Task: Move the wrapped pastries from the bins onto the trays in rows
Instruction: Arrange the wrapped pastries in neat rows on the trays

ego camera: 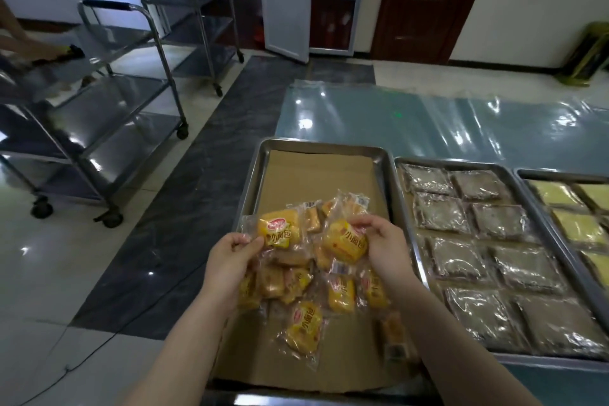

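A loose heap of yellow wrapped pastries (306, 283) lies on the paper-lined tray (256, 175), the left hand (230, 262) pinching one packet (278, 233) by its wrapper and the right hand (384, 249) pinching another packet (342, 242), with dark wrapped squares (494, 224) just right of that tray.

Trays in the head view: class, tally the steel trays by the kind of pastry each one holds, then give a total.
Left tray, a loose pile of yellow-wrapped buns: 1
Middle tray, dark wrapped pastries in rows: 1
Right tray, pale yellow wrapped pastries, partly out of frame: 1
Total: 3 trays
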Demonstrator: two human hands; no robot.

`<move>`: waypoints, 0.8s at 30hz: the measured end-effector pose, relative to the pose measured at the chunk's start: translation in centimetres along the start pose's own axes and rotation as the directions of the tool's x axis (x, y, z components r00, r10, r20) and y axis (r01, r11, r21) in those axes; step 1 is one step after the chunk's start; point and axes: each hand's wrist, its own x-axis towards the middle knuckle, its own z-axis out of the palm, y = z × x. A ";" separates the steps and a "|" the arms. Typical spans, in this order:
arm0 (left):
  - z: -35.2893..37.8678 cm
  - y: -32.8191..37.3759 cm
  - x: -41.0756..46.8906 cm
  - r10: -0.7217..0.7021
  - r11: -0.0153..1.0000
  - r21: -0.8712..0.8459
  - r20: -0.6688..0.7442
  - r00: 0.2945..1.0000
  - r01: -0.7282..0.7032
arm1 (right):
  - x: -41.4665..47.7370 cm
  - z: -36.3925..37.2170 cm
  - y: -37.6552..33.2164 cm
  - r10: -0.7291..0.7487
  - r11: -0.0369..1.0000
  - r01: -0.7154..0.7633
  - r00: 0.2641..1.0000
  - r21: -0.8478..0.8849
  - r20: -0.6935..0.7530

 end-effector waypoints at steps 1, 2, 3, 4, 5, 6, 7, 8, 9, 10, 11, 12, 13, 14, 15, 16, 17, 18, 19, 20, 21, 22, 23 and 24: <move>0.1 0.6 0.6 -0.013 1.000 -0.024 0.016 1.000 0.013 | 0.9 0.4 -0.5 0.026 1.000 -0.026 1.000 -0.004 -0.007; 0.2 1.1 1.2 -0.020 0.999 -0.045 0.030 0.999 0.021 | 1.8 0.9 -1.1 0.050 0.999 -0.050 0.999 -0.005 -0.017; 0.3 1.6 1.8 -0.018 0.998 -0.052 0.042 0.999 0.021 | 2.6 1.5 -1.5 0.068 0.998 -0.068 0.997 -0.012 -0.025; 0.5 2.1 2.5 -0.014 0.999 -0.047 0.051 0.999 0.016 | 3.4 2.3 -2.1 0.080 0.997 -0.080 0.996 -0.018 -0.026; 0.7 2.6 3.3 -0.011 0.999 -0.041 0.058 0.998 0.014 | 4.3 2.9 -2.4 0.071 0.997 -0.071 0.997 -0.024 -0.012; 1.0 3.1 4.1 -0.013 0.999 -0.039 0.064 0.998 0.016 | 5.0 3.6 -2.9 0.053 0.998 -0.052 0.998 -0.028 0.023; 1.2 3.5 5.0 -0.021 0.999 -0.044 0.066 0.998 0.024 | 5.7 4.2 -3.3 0.019 0.999 -0.016 0.997 -0.043 0.072; 1.5 3.8 5.9 -0.031 0.998 -0.056 0.068 0.997 0.034 | 6.3 4.8 -3.9 -0.005 0.998 0.013 0.992 -0.062 0.124; 1.8 4.1 6.8 -0.038 0.997 -0.070 0.071 0.997 0.043 | 7.1 5.3 -4.2 -0.023 0.995 0.039 0.984 -0.087 0.174; 2.1 4.3 7.8 -0.044 0.995 -0.082 0.079 0.996 0.050 | 7.9 5.8 -4.7 -0.026 0.992 0.051 0.976 -0.115 0.215; 2.3 4.5 8.8 -0.053 0.994 -0.093 0.091 0.994 0.062 | 9.1 6.3 -4.8 -0.017 0.987 0.055 0.969 -0.148 0.244; 2.7 4.6 9.8 -0.066 0.991 -0.110 0.105 0.992 0.077 | 10.1 6.7 -5.0 -0.001 0.984 0.046 0.967 -0.173 0.255; 2.9 4.7 10.9 -0.079 0.987 -0.130 0.116 0.990 0.094 | 11.4 7.1 -4.9 0.016 0.979 0.037 0.966 -0.201 0.259; 3.2 4.6 12.1 -0.089 0.984 -0.141 0.119 0.989 0.106 | 12.7 7.4 -4.9 0.031 0.974 0.029 0.966 -0.226 0.257; 3.4 4.5 13.4 -0.097 0.984 -0.137 0.109 0.989 0.112 | 14.1 7.7 -4.6 0.032 0.965 0.039 0.964 -0.259 0.263; 3.6 4.3 14.7 -0.099 0.987 -0.119 0.091 0.991 0.109 | 15.2 8.0 -4.4 0.031 0.955 0.051 0.963 -0.293 0.268; 3.9 4.1 16.0 -0.089 0.992 -0.088 0.068 0.994 0.095 | 16.5 8.3 -4.0 0.038 0.942 0.056 0.962 -0.331 0.272; 4.3 3.9 17.3 -0.064 0.997 -0.035 0.034 0.997 0.065 | 17.5 8.7 -3.9 0.043 0.928 0.061 0.962 -0.367 0.269; 4.5 3.6 18.6 -0.017 0.998 0.053 -0.011 1.000 0.018 | 18.7 9.1 -3.4 0.045 0.915 0.064 0.965 -0.398 0.259; 4.8 3.4 19.9 0.054 0.985 0.167 -0.054 0.997 -0.044 | 19.7 9.6 -3.0 0.045 0.907 0.060 0.970 -0.417 0.238; 5.0 3.2 21.1 0.141 0.952 0.283 -0.073 0.987 -0.115 | 20.8 10.1 -2.6 0.042 0.905 0.053 0.976 -0.422 0.214; 5.2 3.1 22.3 0.228 0.906 0.378 -0.062 0.972 -0.189 | 21.8 10.7 -2.3 0.037 0.904 0.047 0.981 -0.424 0.189; 5.4 3.0 23.5 0.305 0.854 0.453 -0.040 0.952 -0.254 | 22.9 11.1 -1.9 0.031 0.903 0.042 0.986 -0.427 0.163; 5.7 3.0 24.7 0.368 0.795 0.525 -0.020 0.930 -0.304 | 24.0 11.6 -1.7 0.028 0.901 0.036 0.990 -0.433 0.140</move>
